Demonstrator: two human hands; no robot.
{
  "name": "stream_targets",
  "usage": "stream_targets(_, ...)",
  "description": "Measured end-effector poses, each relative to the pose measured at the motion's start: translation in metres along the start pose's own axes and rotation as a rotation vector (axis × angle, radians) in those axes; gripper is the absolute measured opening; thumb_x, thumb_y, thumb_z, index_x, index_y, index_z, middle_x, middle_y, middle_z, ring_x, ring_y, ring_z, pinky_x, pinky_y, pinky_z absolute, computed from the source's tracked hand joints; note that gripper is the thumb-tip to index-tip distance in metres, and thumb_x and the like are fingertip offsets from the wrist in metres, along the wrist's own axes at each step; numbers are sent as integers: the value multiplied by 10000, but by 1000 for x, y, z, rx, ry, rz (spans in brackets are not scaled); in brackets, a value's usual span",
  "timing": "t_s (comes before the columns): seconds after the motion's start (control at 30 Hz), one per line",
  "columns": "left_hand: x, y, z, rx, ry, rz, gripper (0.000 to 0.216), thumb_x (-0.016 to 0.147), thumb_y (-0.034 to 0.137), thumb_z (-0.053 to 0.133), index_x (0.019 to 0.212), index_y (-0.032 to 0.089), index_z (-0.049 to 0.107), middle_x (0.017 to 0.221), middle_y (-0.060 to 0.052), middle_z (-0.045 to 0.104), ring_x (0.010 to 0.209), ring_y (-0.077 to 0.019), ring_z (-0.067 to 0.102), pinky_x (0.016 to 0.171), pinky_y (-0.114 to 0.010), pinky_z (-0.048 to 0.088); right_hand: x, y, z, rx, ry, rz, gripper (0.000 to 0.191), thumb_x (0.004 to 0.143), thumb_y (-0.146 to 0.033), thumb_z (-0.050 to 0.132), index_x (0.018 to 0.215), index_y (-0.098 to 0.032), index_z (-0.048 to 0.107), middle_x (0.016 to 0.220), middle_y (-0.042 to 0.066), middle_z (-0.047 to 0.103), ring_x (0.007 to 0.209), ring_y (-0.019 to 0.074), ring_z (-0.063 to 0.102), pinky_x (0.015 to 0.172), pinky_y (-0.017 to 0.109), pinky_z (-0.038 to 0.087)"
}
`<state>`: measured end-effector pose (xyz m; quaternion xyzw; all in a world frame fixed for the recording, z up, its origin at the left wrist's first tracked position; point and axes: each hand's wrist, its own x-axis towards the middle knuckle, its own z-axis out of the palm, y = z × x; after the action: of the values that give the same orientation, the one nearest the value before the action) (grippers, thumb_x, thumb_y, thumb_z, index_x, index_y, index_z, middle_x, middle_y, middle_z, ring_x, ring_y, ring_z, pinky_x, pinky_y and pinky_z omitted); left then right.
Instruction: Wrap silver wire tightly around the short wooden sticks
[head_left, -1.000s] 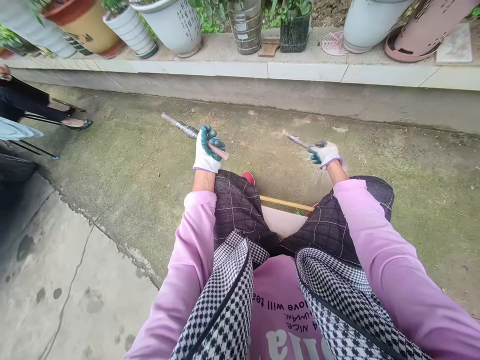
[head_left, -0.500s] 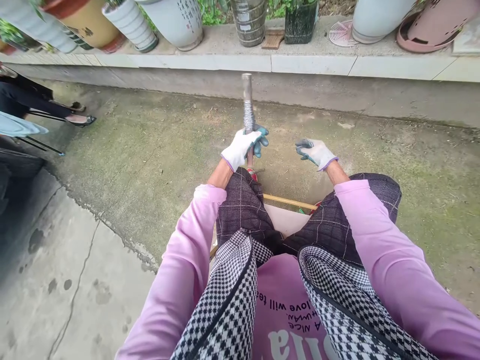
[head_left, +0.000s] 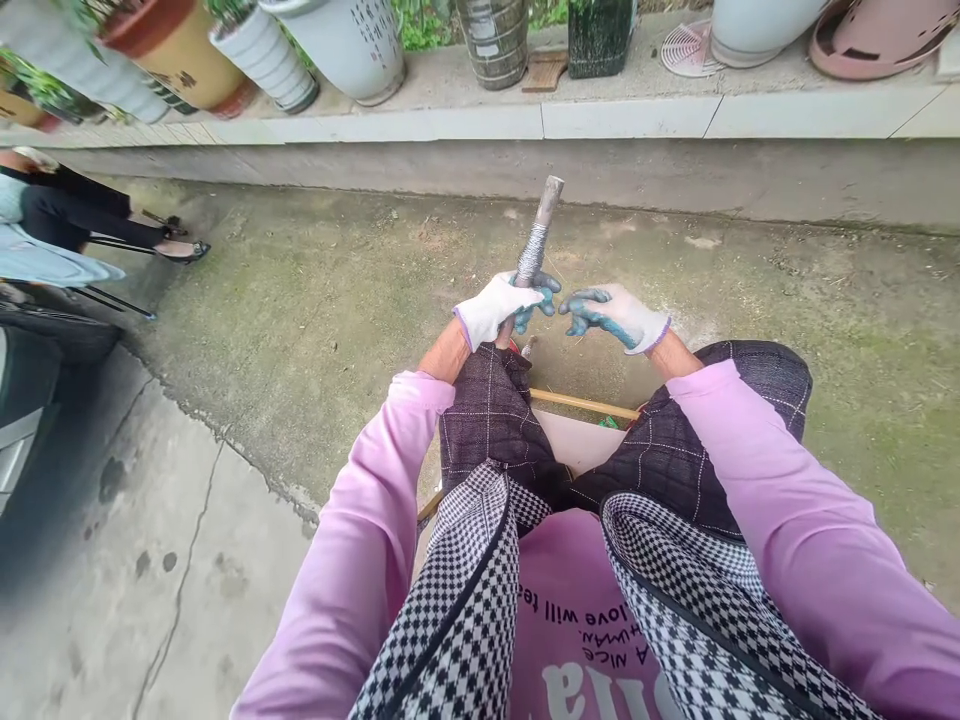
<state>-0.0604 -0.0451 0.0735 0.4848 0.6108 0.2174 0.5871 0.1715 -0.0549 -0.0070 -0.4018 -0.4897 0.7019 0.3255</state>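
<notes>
I sit with my knees apart, wearing white gloves with green palms. My left hand is wrapped round a metal rod wound with wire near the grip. The rod points up and away from me, tilted a little to the right. My right hand hovers just right of the left, fingers curled and apart, holding nothing. A thin wooden stick lies across the ground between my knees, and a red shoe tip shows under the left hand.
A raised concrete ledge runs along the far side, with several plant pots on it. Another person's legs and a chair are at the far left. Cracked concrete ground lies to my lower left.
The left hand swung the rod from pointing left to pointing up and away. The right hand let go of a second, smaller rod and moved in close to the left hand.
</notes>
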Motion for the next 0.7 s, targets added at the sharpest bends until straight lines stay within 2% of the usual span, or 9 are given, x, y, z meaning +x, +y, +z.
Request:
stream_targets(0.13, 9, -12, -11, 178, 131, -8, 209, 1034, 177, 758, 1238, 161, 805, 799, -3, 812, 448, -69, 450, 509, -225, 446, -11, -14, -3, -122, 97, 19, 360, 939, -501, 914, 1057, -163, 878, 610, -56, 534, 538, 127, 442, 490, 260, 463)
stream_targets(0.2, 19, -17, -13, 389, 169, -1, 206, 1066, 199, 736, 1256, 179, 814, 890, -42, 851, 538, -106, 593, 610, -243, 545, -18, -19, 0, -272, 117, 34, 328, 991, -470, 853, 1099, -164, 899, 621, -50, 544, 537, 123, 450, 484, 250, 373)
stream_targets(0.27, 29, -21, -15, 729, 220, 30, 239, 1091, 187, 708, 1288, 182, 842, 1035, -113, 894, 800, -197, 809, 814, -293, 646, -24, -22, 4, -435, 103, 63, 284, 1024, -439, 810, 1087, -182, 911, 641, -36, 582, 559, 132, 504, 526, 258, 384)
stream_targets(0.33, 37, -25, -17, 1097, 246, 53, 321, 1101, 138, 654, 1336, 159, 871, 1184, -194, 906, 1133, -310, 888, 1014, -368, 663, -29, -21, 3, -576, 93, 100, 253, 1038, -420, 794, 1060, -202, 919, 664, -18, 626, 583, 147, 557, 563, 270, 417)
stream_targets(0.4, 40, -29, -19, 1369, 142, 56, 370, 1065, 96, 658, 1350, 138, 892, 1249, -243, 897, 1307, -391, 868, 1099, -430, 648, -31, -20, -4, -647, 120, 137, 229, 1043, -409, 797, 1052, -217, 921, 686, -5, 652, 592, 152, 571, 570, 273, 429)
stream_targets(0.47, 38, -33, -17, 1506, -42, 77, 364, 1027, 84, 688, 1309, 139, 912, 1225, -253, 894, 1308, -425, 865, 1085, -455, 643, -29, -18, -16, -626, 195, 152, 198, 1044, -393, 806, 1070, -225, 909, 713, 9, 660, 608, 156, 572, 550, 266, 423)
stream_targets(0.53, 28, -36, -11, 1553, -159, 170, 377, 1045, 90, 657, 1308, 165, 917, 1211, -239, 889, 1257, -412, 872, 1047, -454, 630, -24, -15, -29, -558, 290, 151, 177, 1060, -365, 794, 1107, -221, 885, 744, 24, 666, 641, 165, 570, 534, 266, 414)
stream_targets(0.6, 14, -37, -3, 1546, -186, 279, 449, 1105, 111, 568, 1388, 209, 902, 1254, -212, 884, 1212, -370, 875, 1009, -430, 616, -16, -11, -39, -523, 369, 179, 183, 1100, -319, 734, 1150, -203, 867, 745, 29, 654, 649, 168, 538, 548, 286, 415)
stream_targets(0.7, -4, -32, 3, 1462, -181, 334, 466, 1139, 192, 587, 1495, 288, 874, 1345, -132, 889, 1218, -306, 869, 1016, -366, 619, -1, -2, -40, -556, 390, 233, 201, 1098, -252, 683, 1125, -188, 872, 717, 16, 633, 645, 165, 513, 605, 306, 436)
